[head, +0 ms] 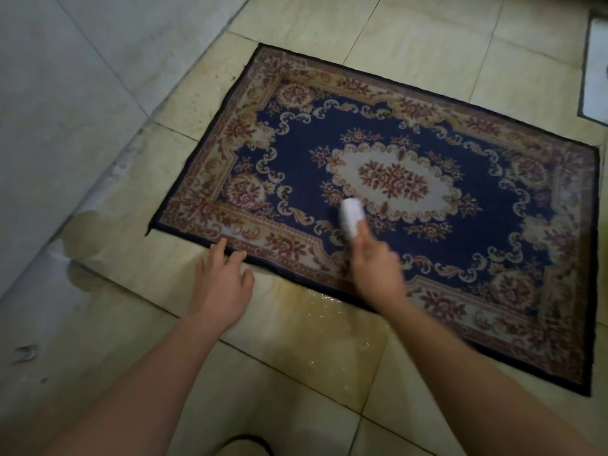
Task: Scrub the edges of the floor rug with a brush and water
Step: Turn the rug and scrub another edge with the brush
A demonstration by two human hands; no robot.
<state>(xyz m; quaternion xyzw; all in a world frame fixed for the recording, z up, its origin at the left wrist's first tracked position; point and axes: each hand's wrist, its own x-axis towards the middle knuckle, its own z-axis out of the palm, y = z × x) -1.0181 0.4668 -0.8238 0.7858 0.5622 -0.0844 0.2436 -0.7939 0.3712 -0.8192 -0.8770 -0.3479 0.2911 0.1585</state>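
Observation:
A dark blue floor rug (388, 205) with a beige and red floral border lies flat on the tiled floor. My right hand (375, 268) grips a white brush (351, 216) over the rug, just inside its near edge; the image is blurred there. My left hand (223, 278) lies with fingers spread on the tile, its fingertips touching the rug's near left edge. A puddle of water (332, 317) shines on the tile right below the near edge, between my two forearms.
A pale wall (65, 103) runs diagonally along the left. Wet patches (88, 238) darken the floor at its base. A light mat or panel (597, 70) lies at the far right edge. A dark rounded object (243, 447) shows at the bottom edge.

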